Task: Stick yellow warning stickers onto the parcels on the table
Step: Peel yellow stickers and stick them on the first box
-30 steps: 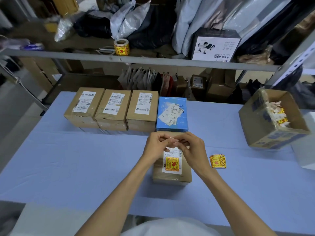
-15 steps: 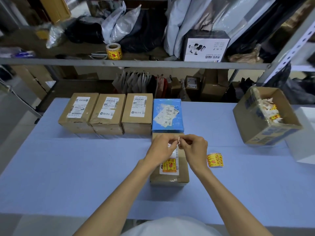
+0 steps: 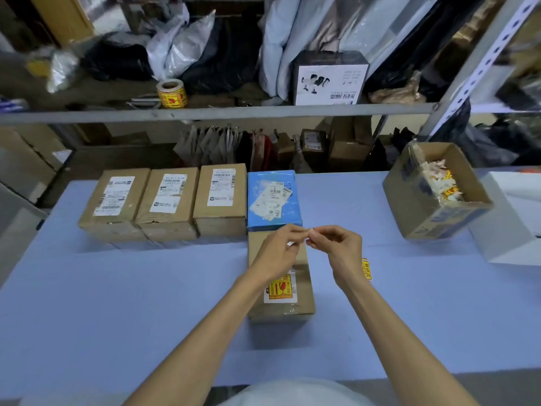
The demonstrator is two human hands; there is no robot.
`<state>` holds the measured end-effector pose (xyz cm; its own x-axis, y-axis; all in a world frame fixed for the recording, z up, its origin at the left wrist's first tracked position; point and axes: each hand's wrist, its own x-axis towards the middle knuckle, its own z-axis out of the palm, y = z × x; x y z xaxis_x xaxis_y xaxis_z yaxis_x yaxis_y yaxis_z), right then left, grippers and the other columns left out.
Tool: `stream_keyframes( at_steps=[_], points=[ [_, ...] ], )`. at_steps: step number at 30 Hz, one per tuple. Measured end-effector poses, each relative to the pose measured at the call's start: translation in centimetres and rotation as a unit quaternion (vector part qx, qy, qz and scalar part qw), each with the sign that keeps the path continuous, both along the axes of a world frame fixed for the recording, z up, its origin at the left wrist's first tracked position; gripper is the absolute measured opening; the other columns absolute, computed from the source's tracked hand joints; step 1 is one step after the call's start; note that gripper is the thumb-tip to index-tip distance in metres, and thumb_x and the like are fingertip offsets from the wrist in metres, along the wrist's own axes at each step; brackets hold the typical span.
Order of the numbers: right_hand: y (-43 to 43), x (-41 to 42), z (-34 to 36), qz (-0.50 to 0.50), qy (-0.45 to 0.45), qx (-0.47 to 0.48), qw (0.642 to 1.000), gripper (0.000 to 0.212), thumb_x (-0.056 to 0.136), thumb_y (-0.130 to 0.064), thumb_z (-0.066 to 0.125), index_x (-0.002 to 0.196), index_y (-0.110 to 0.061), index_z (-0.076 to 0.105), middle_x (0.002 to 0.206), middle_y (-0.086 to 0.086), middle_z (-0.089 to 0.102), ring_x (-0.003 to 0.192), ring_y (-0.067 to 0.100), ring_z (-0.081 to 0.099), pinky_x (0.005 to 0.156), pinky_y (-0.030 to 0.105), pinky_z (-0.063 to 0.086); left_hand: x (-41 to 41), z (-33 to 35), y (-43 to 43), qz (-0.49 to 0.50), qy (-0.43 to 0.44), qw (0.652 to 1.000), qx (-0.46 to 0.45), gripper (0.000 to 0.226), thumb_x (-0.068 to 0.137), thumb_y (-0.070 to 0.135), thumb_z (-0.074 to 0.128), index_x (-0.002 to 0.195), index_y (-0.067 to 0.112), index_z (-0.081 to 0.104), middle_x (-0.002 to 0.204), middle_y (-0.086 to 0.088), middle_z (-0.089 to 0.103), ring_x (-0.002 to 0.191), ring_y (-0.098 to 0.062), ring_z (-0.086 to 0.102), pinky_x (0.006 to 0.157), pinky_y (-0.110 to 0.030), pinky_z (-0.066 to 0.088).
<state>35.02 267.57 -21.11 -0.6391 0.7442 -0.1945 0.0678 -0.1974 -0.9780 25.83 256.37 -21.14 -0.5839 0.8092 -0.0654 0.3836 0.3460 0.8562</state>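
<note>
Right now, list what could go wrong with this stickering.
The yellow sticker sits on the white label of the near parcel and may hide print. The sticker strip lies beside the right hand; a sweep could knock it away. The left hand and right hand pinch a tiny white scrap that might cling.

The person's 2 forearms (image 3: pixel 205 341) are bare from elbow to wrist, and the left hand (image 3: pixel 278 253) and the right hand (image 3: pixel 341 249) are bare too. At the bottom edge, between the arms, a pale whitish garment (image 3: pixel 292 394) shows as a smooth rounded bulge; its cut is out of view.
</note>
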Motion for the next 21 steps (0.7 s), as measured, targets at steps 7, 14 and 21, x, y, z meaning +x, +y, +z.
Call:
stream_keyframes(
  at_steps=[7, 14, 21],
  points=[
    [3.9, 2.3, -0.1, -0.035, -0.053, 0.048, 0.997, 0.006, 0.082, 0.002, 0.067, 0.086, 0.005, 0.071, 0.076, 0.016, 0.072, 0.067, 0.020, 0.071, 0.070, 0.028, 0.057, 0.2, 0.7, 5.2, -0.102, 0.102, 0.986, -0.082, 0.041, 0.094, 0.007, 0.048, 0.130, 0.024, 0.059, 0.122, 0.003, 0.055, 0.105, -0.012, 0.056, 0.090, -0.027, 0.047],
    [11.7, 5.6, 2.2, -0.102, -0.105, 0.131, 0.980, 0.011, 0.083, -0.003, 0.069, 0.077, -0.012, 0.071, 0.071, 0.007, 0.071, 0.067, 0.021, 0.070, 0.073, 0.037, 0.059, 1.3, 3.5, 16.2, -0.184, 0.222, 0.952, -0.107, 0.035, 0.094, 0.013, 0.051, 0.127, 0.018, 0.058, 0.121, -0.007, 0.060, 0.110, -0.026, 0.057, 0.091, -0.041, 0.049],
    [21.1, 8.0, 4.7, -0.208, -0.175, 0.195, 0.943, 0.008, 0.072, -0.008, 0.077, 0.070, -0.012, 0.070, 0.067, 0.000, 0.070, 0.066, 0.015, 0.065, 0.067, 0.029, 0.054, 2.8, 4.8, 26.3, -0.202, 0.229, 0.946, -0.108, 0.034, 0.088, 0.008, 0.050, 0.120, 0.013, 0.062, 0.115, -0.009, 0.064, 0.108, -0.030, 0.058, 0.087, -0.041, 0.051]
  ],
)
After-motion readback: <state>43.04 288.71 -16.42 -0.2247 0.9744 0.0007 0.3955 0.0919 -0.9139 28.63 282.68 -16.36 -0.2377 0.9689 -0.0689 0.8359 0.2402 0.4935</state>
